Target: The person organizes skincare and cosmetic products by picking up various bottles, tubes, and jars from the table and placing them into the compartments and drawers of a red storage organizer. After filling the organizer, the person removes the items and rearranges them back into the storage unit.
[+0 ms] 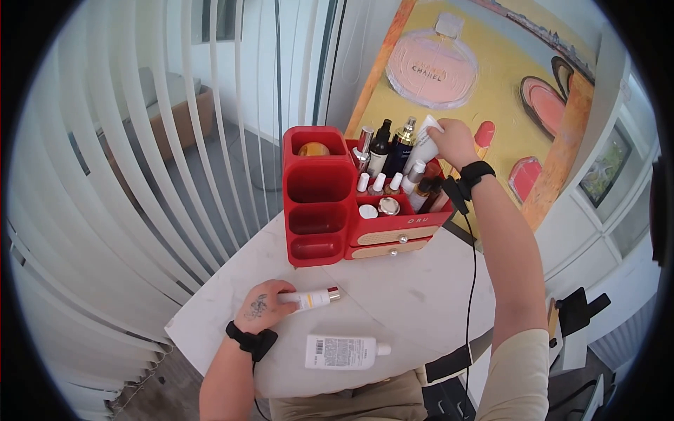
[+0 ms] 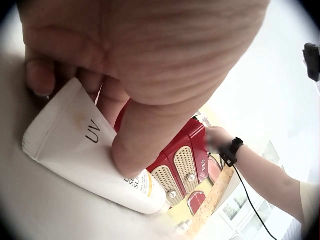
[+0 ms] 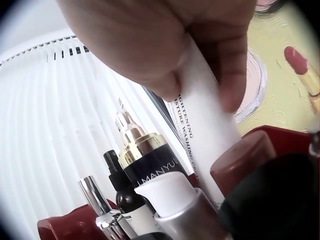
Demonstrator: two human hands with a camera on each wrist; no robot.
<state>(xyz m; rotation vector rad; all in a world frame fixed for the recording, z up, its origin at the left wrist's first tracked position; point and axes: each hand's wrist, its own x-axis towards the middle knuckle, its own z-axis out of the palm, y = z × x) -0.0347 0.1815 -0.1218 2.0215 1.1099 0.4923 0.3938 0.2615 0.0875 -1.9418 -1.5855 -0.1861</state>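
The left wrist view shows what the head view leaves unclear: "UV" on the white sunscreen tube (image 2: 90, 135), its gold-and-red cap visible only from the head. The left hand (image 1: 263, 306) grips it, thumb on one side, low over the near-left surface (image 1: 421, 298).

The right arm stretches far, its hand (image 1: 455, 142) bent down over the red organizer (image 1: 296, 210), fingers pinching the upper end of a white washing-cream tube (image 1: 423, 149); its lower end is hidden among the bottles. The right wrist view alone gives "IGHTENING", "ISTURE WASHING" on it, and "MANYU" on a dark gold-collared bottle (image 3: 150, 162).

Only the head view shows the white bottle (image 1: 340, 352) lying near, and "CHANEL" on the far painting (image 1: 432, 67).
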